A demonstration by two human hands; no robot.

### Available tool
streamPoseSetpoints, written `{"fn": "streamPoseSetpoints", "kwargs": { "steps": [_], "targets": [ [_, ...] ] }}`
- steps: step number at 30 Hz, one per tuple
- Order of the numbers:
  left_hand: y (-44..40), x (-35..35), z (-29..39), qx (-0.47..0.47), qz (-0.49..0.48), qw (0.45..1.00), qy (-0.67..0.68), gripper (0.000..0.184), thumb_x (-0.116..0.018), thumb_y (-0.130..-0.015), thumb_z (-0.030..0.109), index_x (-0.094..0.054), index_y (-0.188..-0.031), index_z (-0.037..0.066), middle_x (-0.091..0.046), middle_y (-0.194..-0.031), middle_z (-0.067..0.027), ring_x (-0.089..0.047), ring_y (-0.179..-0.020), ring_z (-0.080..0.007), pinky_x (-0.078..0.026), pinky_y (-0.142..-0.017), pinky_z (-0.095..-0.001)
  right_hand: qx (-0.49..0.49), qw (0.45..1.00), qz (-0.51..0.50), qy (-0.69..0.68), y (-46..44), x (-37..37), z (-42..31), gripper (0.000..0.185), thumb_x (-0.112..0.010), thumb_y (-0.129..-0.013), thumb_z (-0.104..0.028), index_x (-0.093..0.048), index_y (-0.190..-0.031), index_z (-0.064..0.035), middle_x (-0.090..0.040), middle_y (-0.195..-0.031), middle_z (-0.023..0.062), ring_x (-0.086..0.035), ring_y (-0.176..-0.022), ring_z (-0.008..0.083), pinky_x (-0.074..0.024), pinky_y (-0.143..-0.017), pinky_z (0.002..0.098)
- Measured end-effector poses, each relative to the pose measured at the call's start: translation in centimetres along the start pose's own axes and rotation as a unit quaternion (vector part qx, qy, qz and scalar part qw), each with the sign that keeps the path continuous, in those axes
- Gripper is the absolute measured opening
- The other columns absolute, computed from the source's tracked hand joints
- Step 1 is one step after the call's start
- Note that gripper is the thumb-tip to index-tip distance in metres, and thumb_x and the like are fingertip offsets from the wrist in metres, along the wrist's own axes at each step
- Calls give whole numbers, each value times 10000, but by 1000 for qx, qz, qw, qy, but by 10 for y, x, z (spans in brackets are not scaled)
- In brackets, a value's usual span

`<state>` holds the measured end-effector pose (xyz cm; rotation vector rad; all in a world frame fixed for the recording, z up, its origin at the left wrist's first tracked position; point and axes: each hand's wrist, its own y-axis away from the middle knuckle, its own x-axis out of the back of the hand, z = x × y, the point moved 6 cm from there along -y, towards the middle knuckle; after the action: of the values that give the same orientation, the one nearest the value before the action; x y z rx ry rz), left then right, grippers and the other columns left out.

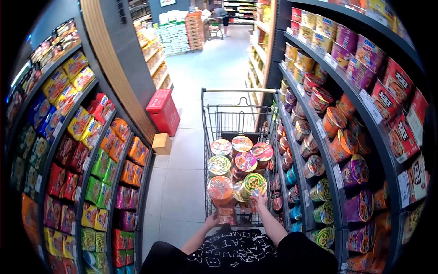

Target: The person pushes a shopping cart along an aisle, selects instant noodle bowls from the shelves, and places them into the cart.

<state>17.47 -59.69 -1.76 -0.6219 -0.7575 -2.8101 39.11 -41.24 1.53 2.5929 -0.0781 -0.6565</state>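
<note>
Shelving filled with coloured packets is seen along the left, and shelves of cups and tubs are ranged along the right. Between them, nearer the right, a wire cart is placed on the tiled floor. Near the left hand, an orange-lidded tub is set inside the cart; just beyond, a pale-green-lidded tub and a purple-lidded tub are crowded together, with a red-lidded tub farther right. Left of the cart, a small carton is stood before a red bin, by which the left side of the aisle is narrowed. Farther off, piled sacks and a person beside another cart can be seen.

The lower walls of most tubs are hidden by their neighbours, the outer shelving is cut off by the round dark border, and the distant person is too small to be made out.

The left hand is held low at the cart's near left; its fingers are obscured, so its opening and grip cannot be told. By the partly curled right hand, a green-lidded tub at the cart's near right is held at its near side.
</note>
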Motion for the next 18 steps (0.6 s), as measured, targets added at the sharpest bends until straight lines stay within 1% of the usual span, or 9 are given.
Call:
{"fn": "streamPoseSetpoints", "kwargs": {
  "steps": [2, 3, 6, 8, 9, 13, 16, 17, 18],
  "targets": [
    [2, -1, 1, -13, -2, 1000, 28, 469, -545, -682, 224, -448, -1076, -11, -547, -939, -166, -541, -861, -230, -423, -747, -306, -32, 999, 21, 29, -3, -4, 11, 280, -353, -847, -123, -266, -1113, -122, -532, -801, 136, -572, -483, 226, -369, -334, 217],
    [3, 0, 1, -11, 6, 999, 31, 469, -545, -682, 224, -448, -1076, -11, -547, -939, -166, -541, -861, -230, -423, -747, -306, -35, 996, 9, 79, -4, -5, 13, 266, -342, -855, -140, -260, -1108, -129, -543, -779, 145, -577, -491, 229, -376, -335, 212],
    [7, -2, 2, 8, 8, 998, 60, 447, -533, -691, 180, -446, -1088, -5, -540, -969, -162, -532, -892, -228, -419, -766, -300, -59, 994, -24, 88, -11, -13, 16, 271, -341, -857, -145, -242, -1109, -131, -545, -775, 165, -580, -493, 232, -375, -323, 209],
    [6, 0, 0, -22, 28, 999, 37, 482, -559, -692, 312, -474, -1074, 31, -561, -941, -148, -546, -865, -249, -416, -753, -314, -68, 992, -28, 107, -16, -10, 21, 271, -342, -857, -146, -237, -1106, -130, -543, -769, 176, -580, -493, 235, -378, -317, 211],
    [5, -1, -2, -24, 32, 998, 39, 482, -559, -692, 312, -474, -1074, 31, -561, -941, -148, -546, -865, -249, -416, -753, -314, -76, 989, -28, 123, -17, -9, 25, 271, -343, -857, -147, -233, -1104, -128, -542, -763, 186, -580, -492, 238, -380, -312, 213],
    [3, -5, -11, -8, 26, 999, 47, 482, -558, -681, 313, -482, -1065, 32, -558, -947, -155, -542, -877, -265, -413, -759, -322, -39, 989, -64, 124, -12, -10, 35, 273, -348, -852, -130, -233, -1100, -113, -534, -761, 195, -576, -484, 250, -389, -307, 228],
    [2, -4, -3, 9, 13, 1000, 13, 483, -558, -669, 310, -487, -1057, 30, -549, -969, -159, -529, -904, -270, -401, -776, -327, -2, 986, -73, 149, -13, -11, 41, 371, -366, -835, -89, -182, -1156, -113, -529, -780, 170, -578, -505, 280, -435, -328, 258],
    [2, -4, -4, 7, 14, 1000, 16, 482, -557, -667, 309, -488, -1055, 31, -548, -971, -158, -524, -910, -274, -398, -781, -329, 14, 983, -75, 170, -12, -11, 40, 399, -377, -839, -144, -163, -1175, -138, -534, -794, 161, -579, -514, 288, -456, -349, 270],
    [3, -4, -6, 4, 14, 1000, 18, 482, -556, -664, 309, -489, -1052, 32, -547, -974, -157, -520, -916, -278, -395, -785, -331, 14, 983, -75, 168, -13, -12, 40, 399, -377, -839, -144, -163, -1175, -138, -534, -794, 161, -579, -514, 288, -456, -349, 270]
  ]
}}
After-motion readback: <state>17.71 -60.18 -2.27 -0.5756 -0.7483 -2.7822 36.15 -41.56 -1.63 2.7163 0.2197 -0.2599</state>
